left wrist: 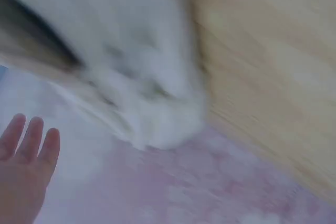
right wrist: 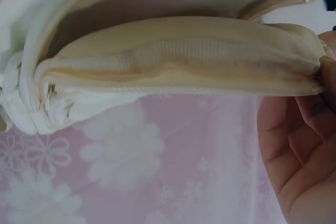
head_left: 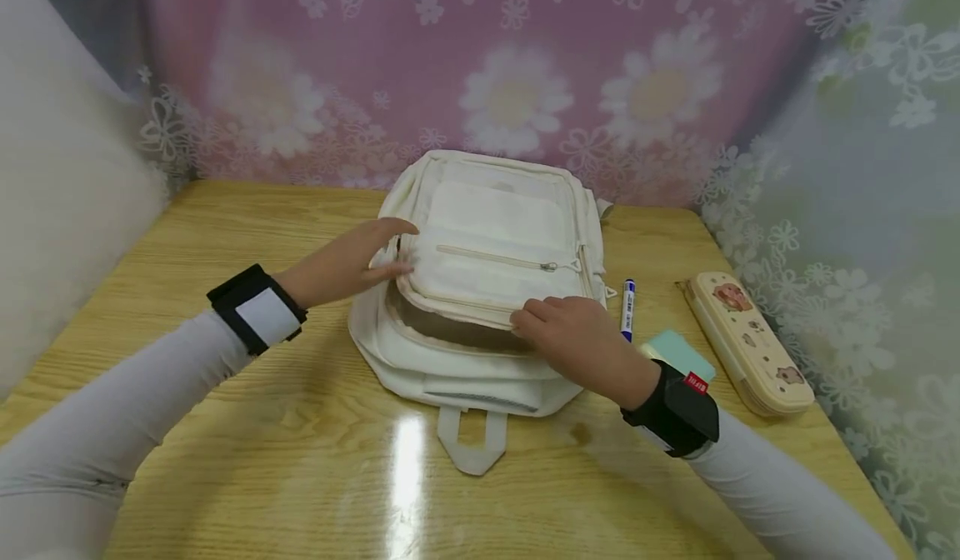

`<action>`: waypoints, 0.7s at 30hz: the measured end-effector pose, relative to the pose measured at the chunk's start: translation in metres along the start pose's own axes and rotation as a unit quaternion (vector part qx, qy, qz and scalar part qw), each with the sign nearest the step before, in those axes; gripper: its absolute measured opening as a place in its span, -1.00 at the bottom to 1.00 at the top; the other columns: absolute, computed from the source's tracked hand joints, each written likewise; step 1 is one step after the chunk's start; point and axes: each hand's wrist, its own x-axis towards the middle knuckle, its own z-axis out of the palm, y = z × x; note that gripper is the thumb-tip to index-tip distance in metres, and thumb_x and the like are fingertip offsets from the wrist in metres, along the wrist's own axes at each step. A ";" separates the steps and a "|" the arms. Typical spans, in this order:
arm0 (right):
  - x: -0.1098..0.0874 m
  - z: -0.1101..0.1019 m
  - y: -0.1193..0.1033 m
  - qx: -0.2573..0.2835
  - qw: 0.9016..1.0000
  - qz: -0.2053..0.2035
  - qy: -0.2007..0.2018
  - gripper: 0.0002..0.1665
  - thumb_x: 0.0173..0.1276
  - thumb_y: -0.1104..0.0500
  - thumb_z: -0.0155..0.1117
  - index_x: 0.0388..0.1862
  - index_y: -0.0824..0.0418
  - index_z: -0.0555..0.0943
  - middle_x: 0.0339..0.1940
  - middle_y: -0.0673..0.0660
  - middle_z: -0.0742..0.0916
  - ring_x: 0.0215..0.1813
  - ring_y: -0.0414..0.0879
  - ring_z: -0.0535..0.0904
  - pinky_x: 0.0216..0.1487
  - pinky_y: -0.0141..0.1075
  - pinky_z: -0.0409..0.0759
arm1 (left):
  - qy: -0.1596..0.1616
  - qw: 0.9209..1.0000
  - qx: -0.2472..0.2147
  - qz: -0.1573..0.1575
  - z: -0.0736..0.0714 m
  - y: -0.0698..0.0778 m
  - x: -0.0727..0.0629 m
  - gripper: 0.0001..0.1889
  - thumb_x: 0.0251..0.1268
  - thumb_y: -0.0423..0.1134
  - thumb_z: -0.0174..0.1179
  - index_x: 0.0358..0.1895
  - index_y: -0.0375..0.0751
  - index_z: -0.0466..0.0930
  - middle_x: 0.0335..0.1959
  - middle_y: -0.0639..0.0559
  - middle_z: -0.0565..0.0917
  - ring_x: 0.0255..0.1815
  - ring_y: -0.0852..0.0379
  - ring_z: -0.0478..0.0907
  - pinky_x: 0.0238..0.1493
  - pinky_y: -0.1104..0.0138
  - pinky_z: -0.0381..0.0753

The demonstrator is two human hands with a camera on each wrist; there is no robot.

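A cream backpack (head_left: 491, 235) lies flat on the wooden table (head_left: 225, 427) with its main compartment unzipped and gaping toward me. My right hand (head_left: 536, 314) grips the near edge of the bag's front flap (right wrist: 184, 59), fingers curled over it, holding it slightly raised. My left hand (head_left: 393, 250) reaches to the bag's left side, its fingers straight and touching the flap's edge. The left wrist view is blurred; it shows straight fingers (left wrist: 31, 145) and the pale bag (left wrist: 136, 77).
Right of the bag lie a blue-and-white pen (head_left: 627, 308), a pale green notepad (head_left: 675, 352) and a cream pencil case (head_left: 750, 343) near the table's right edge. A flowered curtain (head_left: 487, 60) hangs behind. The bag's carry loop (head_left: 471, 443) points toward me.
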 end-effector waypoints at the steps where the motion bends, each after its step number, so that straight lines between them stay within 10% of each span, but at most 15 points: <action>1: 0.002 -0.001 0.002 -0.004 1.000 0.002 0.005 -0.84 0.20 0.17 0.34 -0.31 0.14 0.53 -0.49 -0.01 0.60 -0.56 -0.17 0.49 -0.63 -0.39 0.37 | -0.016 0.999 -0.020 0.023 0.000 0.011 -0.003 -0.33 0.30 0.10 0.08 0.37 -0.13 0.17 0.34 -0.09 0.32 0.31 -0.04 0.32 0.26 0.07 0.36; 8: 0.011 -0.010 0.008 -0.020 0.998 0.003 0.060 -0.83 0.18 0.15 0.35 -0.33 0.17 0.54 -0.55 0.01 0.59 -0.61 -0.15 0.48 -0.70 -0.38 0.29 | 0.007 0.982 0.058 0.178 0.013 0.057 0.002 -0.33 0.19 -0.07 0.26 0.34 -0.14 0.23 0.29 -0.04 0.39 0.32 0.04 0.33 0.31 0.22 0.34; 14: 0.006 -0.016 0.011 -0.004 0.998 0.012 0.065 -0.84 0.28 0.12 0.25 -0.28 0.17 0.52 -0.53 0.02 0.60 -0.60 -0.15 0.45 -0.69 -0.38 0.19 | 0.043 0.979 0.062 0.190 0.022 0.075 0.018 -0.52 0.22 -0.52 0.13 0.22 -0.16 0.38 0.14 0.00 0.55 0.17 0.08 0.49 0.18 0.30 0.47; 21: -0.022 -0.030 0.028 0.056 0.993 0.082 0.069 -0.69 0.17 0.20 0.35 -0.09 0.20 0.58 -0.32 0.12 0.71 -0.46 -0.05 0.61 -0.60 -0.30 0.43 | 0.073 0.982 0.069 0.163 0.028 0.081 0.023 -0.57 0.26 -0.52 0.08 0.18 -0.12 0.44 0.07 0.01 0.61 0.09 0.08 0.56 0.08 0.29 0.54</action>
